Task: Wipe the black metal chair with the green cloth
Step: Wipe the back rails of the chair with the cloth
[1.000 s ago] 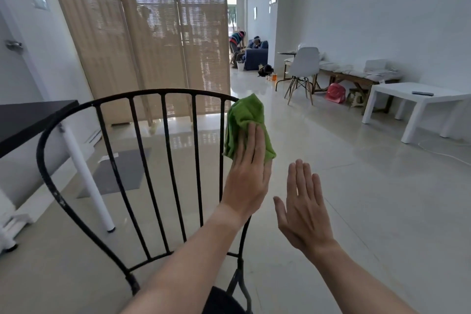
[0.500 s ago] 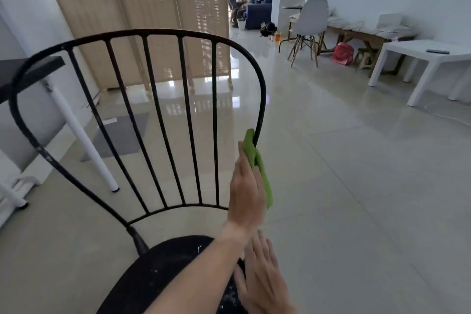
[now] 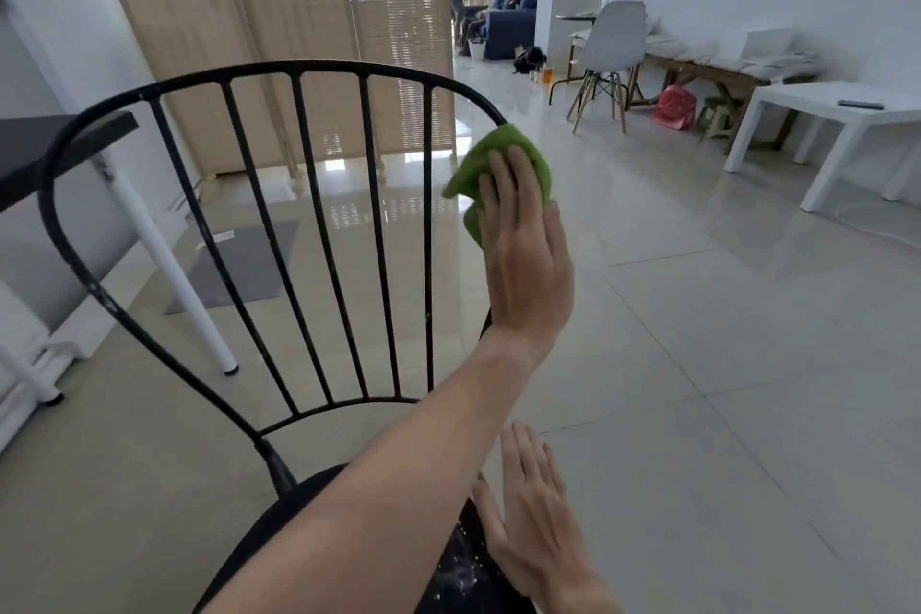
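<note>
The black metal chair [image 3: 319,224] stands right in front of me, its curved back with thin vertical bars filling the left and centre of the view. My left hand [image 3: 523,259] presses the green cloth [image 3: 498,155] around the right side of the back's frame, near its upper bend. The frame under the cloth and hand is hidden. My right hand [image 3: 533,519] rests flat with fingers apart at the right edge of the round black seat [image 3: 289,529], which carries white specks.
A black-topped table with white legs [image 3: 164,259] stands close on the left. A bamboo screen [image 3: 309,15] is behind the chair. Further right are a white chair [image 3: 605,50], a wooden bench and a white side table [image 3: 842,120]. People are far back.
My left hand has slid the cloth up the right side of the chair back, from the lower frame to near the upper bend. My right hand stays low by the seat.
</note>
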